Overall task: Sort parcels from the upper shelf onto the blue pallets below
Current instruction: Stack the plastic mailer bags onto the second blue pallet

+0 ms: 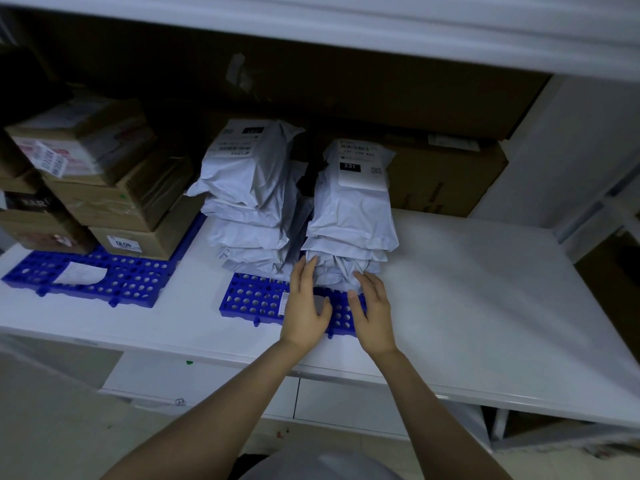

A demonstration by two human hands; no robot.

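White poly-mailer stack (349, 220) on blue pallet (252, 299) near desk (485, 271) front edge. Left hand (304, 306), right hand (374, 317): fingers released, flat against stack base. Likely squaring; next, fetch another parcel.

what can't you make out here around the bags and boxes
All from the head view.
Print on the right bag stack: too small, only 231 reads.
Most of the blue pallet: under that stack, the left bag stack, the left hand and right hand.
The boxes at left: cut by the frame edge.
The shelf back: too dark.
The upper shelf: its top is out of frame.
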